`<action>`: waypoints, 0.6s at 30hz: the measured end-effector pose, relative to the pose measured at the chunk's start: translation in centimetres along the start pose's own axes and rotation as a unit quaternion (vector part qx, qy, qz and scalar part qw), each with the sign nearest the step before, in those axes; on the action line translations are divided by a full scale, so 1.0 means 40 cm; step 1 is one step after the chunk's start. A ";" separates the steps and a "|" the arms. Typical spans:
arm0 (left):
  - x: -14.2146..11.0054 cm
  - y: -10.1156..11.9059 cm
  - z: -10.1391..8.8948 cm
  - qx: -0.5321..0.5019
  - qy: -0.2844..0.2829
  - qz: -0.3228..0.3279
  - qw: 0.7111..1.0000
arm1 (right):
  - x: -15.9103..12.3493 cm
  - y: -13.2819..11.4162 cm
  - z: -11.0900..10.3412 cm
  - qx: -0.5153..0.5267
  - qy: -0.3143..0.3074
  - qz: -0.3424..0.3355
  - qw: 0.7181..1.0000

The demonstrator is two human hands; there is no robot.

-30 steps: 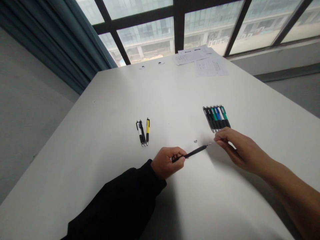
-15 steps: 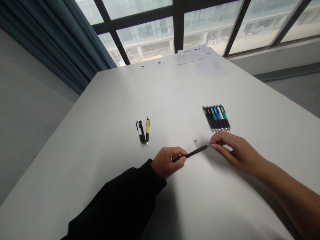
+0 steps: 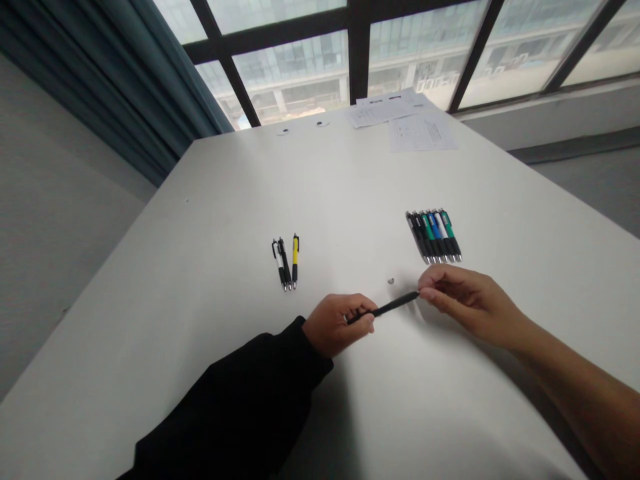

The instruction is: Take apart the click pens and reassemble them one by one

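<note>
My left hand (image 3: 343,323) is closed around a black pen (image 3: 397,303), holding it slantwise above the white table with its front end pointing right. At that end my right hand (image 3: 463,300) pinches with thumb and forefinger what looks like the thin refill, mostly hidden by the fingertips. Just beyond the pen, a small silvery piece (image 3: 391,281), perhaps a pen's tip cone, lies on the table. Past my right hand is a neat row of several pens (image 3: 434,237) in black, green, blue and white. Farther left lie a white pen (image 3: 279,260), a black pen (image 3: 285,265) and a yellow pen (image 3: 295,257).
The white table (image 3: 240,200) reaches back to the window (image 3: 295,73). Papers (image 3: 400,120) lie at its far edge, with two small white-and-dark items (image 3: 323,124) to their left. A blue curtain (image 3: 125,80) hangs at the back left.
The gap between the pen's front end and my right fingertips has narrowed, and the thin piece between them barely shows now. The pens on the table have not moved.
</note>
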State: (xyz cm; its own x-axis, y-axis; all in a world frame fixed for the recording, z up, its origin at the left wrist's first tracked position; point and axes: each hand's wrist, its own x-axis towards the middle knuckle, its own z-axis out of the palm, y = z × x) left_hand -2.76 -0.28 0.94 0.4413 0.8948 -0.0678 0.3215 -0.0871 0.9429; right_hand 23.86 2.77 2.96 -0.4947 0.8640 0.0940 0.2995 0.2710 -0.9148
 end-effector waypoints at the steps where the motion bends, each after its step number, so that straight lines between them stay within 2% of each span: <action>1: 0.000 0.000 0.000 0.000 0.000 0.000 1.000 | 0.000 0.003 -0.001 0.019 0.000 0.003 1.000; 4: 0.001 0.000 0.000 -0.002 0.000 -0.002 1.000 | 0.001 0.022 -0.002 0.081 0.004 -0.002 0.997; 6: 0.001 0.001 0.001 -0.004 0.002 -0.005 1.000 | 0.007 0.039 0.000 0.078 0.032 -0.005 0.996; 8: 0.002 0.001 0.002 -0.007 0.004 -0.007 1.000 | 0.018 0.054 0.010 -0.007 0.055 -0.019 0.998; 10: 0.002 0.000 0.002 -0.010 0.007 -0.005 1.000 | 0.034 0.062 0.028 -0.116 0.033 -0.087 0.989; 12: 0.002 -0.002 0.002 -0.008 0.007 0.001 1.000 | 0.050 0.064 0.050 -0.177 0.012 -0.139 0.974; 15: 0.002 -0.006 0.001 -0.005 0.010 0.011 1.000 | 0.065 0.063 0.072 -0.213 -0.003 -0.156 0.965; 18: 0.000 -0.010 0.000 -0.003 0.018 0.017 1.000 | 0.061 0.062 0.060 -0.178 -0.006 -0.123 0.976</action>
State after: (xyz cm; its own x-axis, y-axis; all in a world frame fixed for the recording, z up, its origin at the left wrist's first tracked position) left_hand -2.87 -0.26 0.57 0.4214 0.9065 -0.0240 0.3011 -0.1150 0.9466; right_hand 21.43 4.53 -0.01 -0.5963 0.7494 0.2878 0.4340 0.6026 -0.6697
